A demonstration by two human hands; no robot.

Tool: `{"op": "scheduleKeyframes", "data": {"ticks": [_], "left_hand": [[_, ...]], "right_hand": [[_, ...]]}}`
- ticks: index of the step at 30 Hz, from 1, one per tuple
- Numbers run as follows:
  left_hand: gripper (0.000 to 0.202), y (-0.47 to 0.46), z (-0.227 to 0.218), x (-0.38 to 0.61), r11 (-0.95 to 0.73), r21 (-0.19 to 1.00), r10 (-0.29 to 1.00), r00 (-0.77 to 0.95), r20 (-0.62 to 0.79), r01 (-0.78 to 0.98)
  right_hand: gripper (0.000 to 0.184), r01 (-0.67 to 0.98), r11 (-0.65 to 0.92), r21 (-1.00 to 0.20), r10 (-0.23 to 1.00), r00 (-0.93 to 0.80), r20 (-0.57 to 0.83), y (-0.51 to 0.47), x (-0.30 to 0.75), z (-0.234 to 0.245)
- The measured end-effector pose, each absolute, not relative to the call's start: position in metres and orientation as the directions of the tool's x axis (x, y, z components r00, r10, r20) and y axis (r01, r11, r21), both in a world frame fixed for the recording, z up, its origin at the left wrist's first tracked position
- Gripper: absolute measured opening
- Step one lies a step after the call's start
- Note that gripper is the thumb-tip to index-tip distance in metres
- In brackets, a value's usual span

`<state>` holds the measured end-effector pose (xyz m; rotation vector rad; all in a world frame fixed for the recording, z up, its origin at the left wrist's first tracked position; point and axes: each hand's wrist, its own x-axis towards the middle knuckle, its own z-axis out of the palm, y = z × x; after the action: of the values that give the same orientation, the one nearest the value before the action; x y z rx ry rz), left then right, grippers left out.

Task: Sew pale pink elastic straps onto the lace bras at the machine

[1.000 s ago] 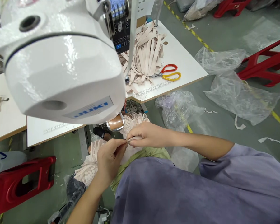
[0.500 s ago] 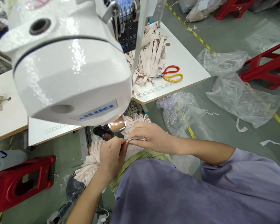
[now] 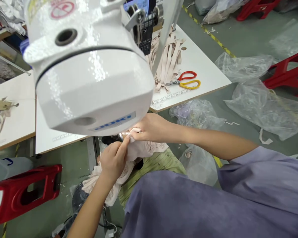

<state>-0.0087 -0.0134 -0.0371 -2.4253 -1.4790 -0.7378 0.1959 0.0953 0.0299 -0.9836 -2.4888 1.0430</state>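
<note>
Pale pink lace fabric (image 3: pixel 145 149) hangs from both hands and spreads over the lap. My right hand (image 3: pixel 151 129) pinches its upper edge just under the front of the white sewing machine head (image 3: pixel 94 89). Lower and to the left, my left hand (image 3: pixel 114 158) holds the edge with the index finger stretched toward the right fingertips; the thumb is mostly hidden. The machine head covers the needle area, and a bright glow falls on the cloth at the fingertips. More lace fabric bunches below my left wrist.
Scissors (image 3: pixel 186 81) with red and yellow handles lie on the white table (image 3: pixel 206 71) beside beige fabric strips (image 3: pixel 170 61). A red stool (image 3: pixel 37 191) stands at lower left. Plastic bags (image 3: pixel 270 105) lie on the floor at right.
Both hands have moved up toward the machine, the right one further, carrying the fabric edge under the machine head. More lace now shows across the lap. The view has shifted slightly.
</note>
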Motion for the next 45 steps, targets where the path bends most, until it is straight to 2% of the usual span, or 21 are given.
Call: {"op": "scheduleKeyframes", "data": {"ticks": [3, 6, 8, 11, 13, 15, 18, 20, 23, 26, 27, 31, 35, 39, 45], "left_hand": [[0.052, -0.009, -0.039, -0.017, -0.532, -0.022, 0.714, 0.462, 0.526, 0.847], [0.046, -0.008, -0.033, -0.014, -0.488, -0.099, 0.746, 0.473, 0.468, 0.867], [0.04, -0.01, -0.026, -0.007, -0.419, -0.132, 0.808, 0.435, 0.396, 0.898], [0.036, -0.012, -0.015, 0.003, -0.362, -0.111, 0.879, 0.378, 0.292, 0.926], [0.035, -0.01, -0.01, 0.002, -0.375, -0.077, 0.885, 0.382, 0.267, 0.924], [0.035, -0.002, -0.008, -0.007, -0.45, -0.07, 0.853, 0.452, 0.26, 0.89], [0.046, 0.016, -0.009, -0.03, -0.663, -0.104, 0.711, 0.667, 0.222, 0.741], [0.051, 0.025, -0.01, -0.041, -0.731, -0.12, 0.649, 0.739, 0.183, 0.672], [0.045, 0.026, -0.01, -0.039, -0.691, -0.146, 0.686, 0.706, 0.176, 0.708], [0.038, 0.014, -0.007, -0.022, -0.625, -0.176, 0.723, 0.649, 0.235, 0.76], [0.037, 0.009, -0.006, -0.015, -0.601, -0.178, 0.738, 0.627, 0.249, 0.779], [0.036, -0.007, -0.005, 0.009, -0.476, -0.188, 0.818, 0.511, 0.263, 0.859], [0.033, -0.01, -0.005, 0.023, -0.381, -0.185, 0.86, 0.421, 0.289, 0.906], [0.026, -0.006, -0.004, 0.026, -0.332, -0.176, 0.88, 0.371, 0.296, 0.927], [0.025, -0.004, -0.003, 0.026, -0.305, -0.208, 0.881, 0.358, 0.308, 0.929]], "right_hand": [[0.029, 0.519, 0.539, -0.663, 0.682, -0.731, -0.018, 0.093, 0.196, 0.031], [0.026, 0.517, 0.561, -0.647, 0.69, -0.724, 0.019, 0.09, 0.199, 0.024], [0.02, 0.48, 0.614, -0.626, 0.695, -0.705, 0.142, 0.084, 0.203, 0.012], [0.022, 0.472, 0.735, -0.487, 0.671, -0.611, 0.42, 0.07, 0.208, -0.012], [0.021, 0.513, 0.762, -0.396, 0.643, -0.522, 0.56, 0.061, 0.209, -0.024], [0.021, 0.555, 0.743, -0.375, 0.647, -0.451, 0.614, 0.055, 0.207, -0.031], [0.023, 0.566, 0.705, -0.428, 0.696, -0.437, 0.57, 0.053, 0.203, -0.035], [0.024, 0.524, 0.67, -0.525, 0.742, -0.451, 0.497, 0.052, 0.202, -0.041], [0.029, 0.39, 0.509, -0.767, 0.844, -0.403, 0.354, 0.046, 0.203, -0.06], [0.053, 0.278, 0.354, -0.893, 0.898, -0.368, 0.241, 0.038, 0.206, -0.074], [0.054, 0.282, 0.352, -0.893, 0.896, -0.377, 0.235, 0.037, 0.207, -0.074], [0.035, 0.367, 0.462, -0.808, 0.855, -0.425, 0.296, 0.047, 0.21, -0.054], [0.034, 0.428, 0.491, -0.759, 0.838, -0.471, 0.276, 0.07, 0.208, -0.034], [0.033, 0.415, 0.474, -0.777, 0.819, -0.532, 0.216, 0.089, 0.205, -0.027], [0.033, 0.315, 0.459, -0.831, 0.792, -0.568, 0.223, 0.105, 0.202, -0.022]]}}
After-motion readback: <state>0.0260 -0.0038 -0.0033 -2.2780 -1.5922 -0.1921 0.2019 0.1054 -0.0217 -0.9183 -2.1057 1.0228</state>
